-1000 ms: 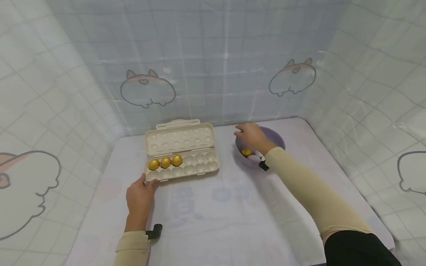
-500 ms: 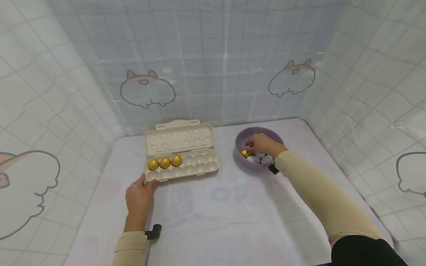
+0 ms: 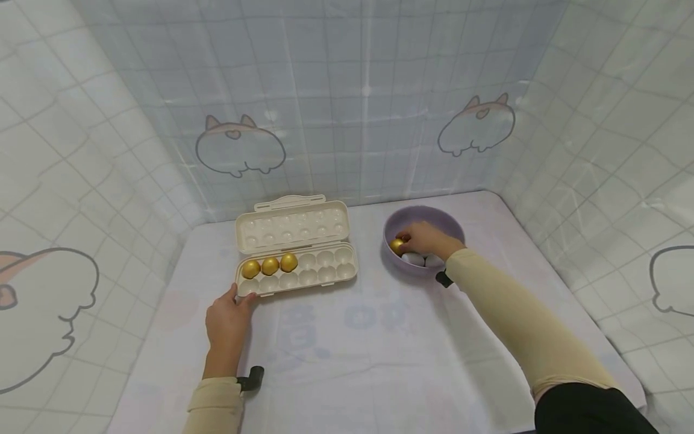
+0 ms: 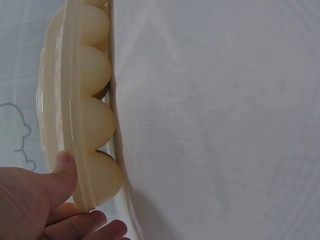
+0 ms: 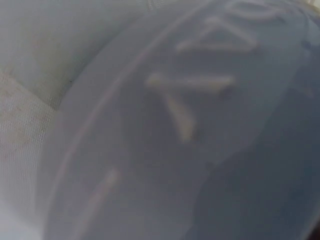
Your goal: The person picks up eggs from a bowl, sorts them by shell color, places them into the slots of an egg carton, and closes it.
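My right hand [image 3: 425, 238] reaches down into a purple bowl [image 3: 425, 214], with thumb and fingers pinching a gold egg [image 3: 396, 246] near its left wall. Silver-white eggs [image 3: 414, 259] lie under that hand, some of them hidden. The right wrist view holds only the bowl's blurred outer wall [image 5: 130, 125]. An opened cream egg carton [image 3: 325, 275] stands to the left, three gold eggs [image 3: 270, 266] filling the left end of its back row. My left hand [image 3: 226, 319] grips the carton's near left corner, thumb on the rim [image 4: 75, 130] and fingers at the end and below.
The carton's lid [image 3: 295, 228] leans back toward the tiled-pattern curtain [image 3: 358, 132] behind the table. More of this curtain encloses both sides. A pale printed cloth [image 3: 358, 361] covers the table, including the stretch between carton and bowl.
My right hand has come down from above the bowl's far left side and taken hold of a gold egg in it. The left hand and carton have stayed put.
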The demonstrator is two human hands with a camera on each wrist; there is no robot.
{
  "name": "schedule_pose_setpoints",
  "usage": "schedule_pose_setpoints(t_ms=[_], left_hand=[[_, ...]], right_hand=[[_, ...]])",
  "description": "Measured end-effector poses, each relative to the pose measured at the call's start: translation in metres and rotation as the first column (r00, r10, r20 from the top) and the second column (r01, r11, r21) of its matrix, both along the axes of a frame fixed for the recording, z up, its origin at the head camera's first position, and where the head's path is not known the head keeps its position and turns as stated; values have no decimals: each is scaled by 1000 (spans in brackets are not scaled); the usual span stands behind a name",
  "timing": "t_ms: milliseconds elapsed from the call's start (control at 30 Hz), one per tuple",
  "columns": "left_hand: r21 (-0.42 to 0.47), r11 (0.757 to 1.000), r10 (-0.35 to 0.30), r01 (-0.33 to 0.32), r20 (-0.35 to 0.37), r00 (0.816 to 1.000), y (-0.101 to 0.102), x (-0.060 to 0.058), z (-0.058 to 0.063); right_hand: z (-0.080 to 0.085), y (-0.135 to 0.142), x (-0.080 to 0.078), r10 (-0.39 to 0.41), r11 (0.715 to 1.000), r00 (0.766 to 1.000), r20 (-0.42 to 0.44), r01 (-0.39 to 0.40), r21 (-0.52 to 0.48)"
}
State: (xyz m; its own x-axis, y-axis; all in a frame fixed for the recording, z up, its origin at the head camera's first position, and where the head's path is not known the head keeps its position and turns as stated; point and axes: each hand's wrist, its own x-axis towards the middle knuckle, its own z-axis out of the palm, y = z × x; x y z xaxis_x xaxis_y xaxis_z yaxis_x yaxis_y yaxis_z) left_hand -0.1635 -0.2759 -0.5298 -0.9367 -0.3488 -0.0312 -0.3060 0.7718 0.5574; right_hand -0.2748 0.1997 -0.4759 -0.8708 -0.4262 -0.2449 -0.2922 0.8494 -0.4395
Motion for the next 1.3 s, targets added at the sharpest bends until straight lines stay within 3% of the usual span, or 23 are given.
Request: schedule_pose_setpoints(t_ms=[600,1100,1300], left_hand=[[1,1000,4,-4,-11,1000,2,1,0],[-11,1000,-6,5,-45,999,2,2,-1],[-2,1000,-1,1,-46,999,2,3,1]], right_hand=[[-9,0,-3,-37,999,999,-34,36,-30],[1,6,-3,-87,996,996,-38,87,12],[10,13,-6,-137,990,990,-34,136,-30]])
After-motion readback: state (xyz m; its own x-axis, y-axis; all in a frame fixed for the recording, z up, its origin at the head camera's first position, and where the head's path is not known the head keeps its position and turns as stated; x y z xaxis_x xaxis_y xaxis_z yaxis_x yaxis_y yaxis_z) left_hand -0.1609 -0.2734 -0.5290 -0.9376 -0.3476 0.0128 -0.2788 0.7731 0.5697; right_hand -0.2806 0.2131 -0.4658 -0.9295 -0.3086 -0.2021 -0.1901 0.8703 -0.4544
